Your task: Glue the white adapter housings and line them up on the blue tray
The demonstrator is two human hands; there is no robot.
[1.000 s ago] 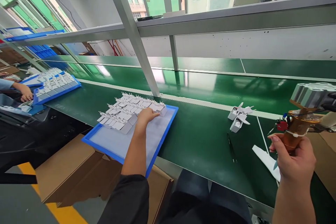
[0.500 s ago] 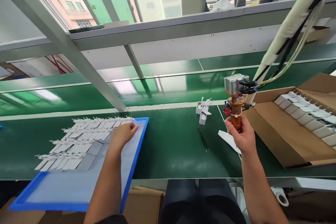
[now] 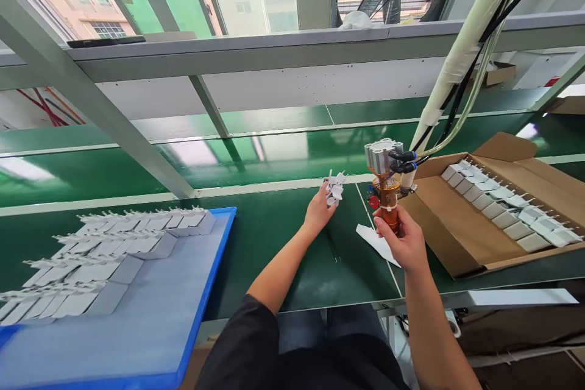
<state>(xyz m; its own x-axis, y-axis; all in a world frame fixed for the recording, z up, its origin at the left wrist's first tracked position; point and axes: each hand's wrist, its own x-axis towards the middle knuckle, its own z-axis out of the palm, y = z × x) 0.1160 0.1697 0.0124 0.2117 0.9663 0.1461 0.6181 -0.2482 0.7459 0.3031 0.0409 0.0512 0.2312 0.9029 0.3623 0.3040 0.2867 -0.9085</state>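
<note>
While the R hand (image 3: 406,242) grips the copper-coloured tool (image 3: 389,210) round its lower body, the L hand (image 3: 319,210) is at a small cluster of white boxes (image 3: 336,187) w/ raised flaps, fingers bent against its near L side; can't tell if it has a firm hold or if the cluster is off the green bench (image 3: 301,289). Cluster sits L of the tool, near the pale strip along the bench's far edge. Tool is approx. upright, silver block on top, red bit on its L side, joined at R to a cream pole (image 3: 450,79) w/ black & clear hoses. Dark tweezers (image 3: 333,245) lie just below the L hand, partly hidden; a white slip (image 3: 377,245) lies btwn them & the R hand, at an angle across a white line. Far L: blue-rimmed tray (image 3: 208,295) w/ four rows of white cartons (image 3: 150,245), its near R part bare. On the R, a brown box (image 3: 439,228), flaps up, holds a slanting row of white packs (image 3: 498,198).
</note>
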